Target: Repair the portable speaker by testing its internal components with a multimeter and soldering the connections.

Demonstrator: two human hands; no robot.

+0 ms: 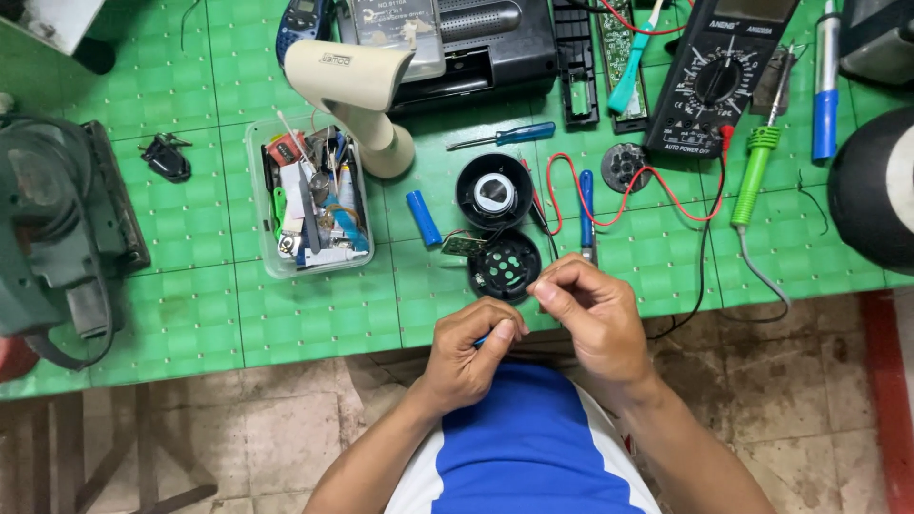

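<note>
Now my left hand (471,347) pinches a small blue-tipped piece, my right hand (588,309) pinches something too fine to identify, just below the opened black housing (505,266); joining them likely needs steadiness

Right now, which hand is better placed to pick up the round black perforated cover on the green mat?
Probably the right hand: its fingertips sit beside the round black perforated cover, while the left hand is farther back.

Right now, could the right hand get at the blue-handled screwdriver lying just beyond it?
Probably yes. The right hand sits just short of the screwdriver; only red wire loops beside it, though the fingers look pinched on something small.
</note>
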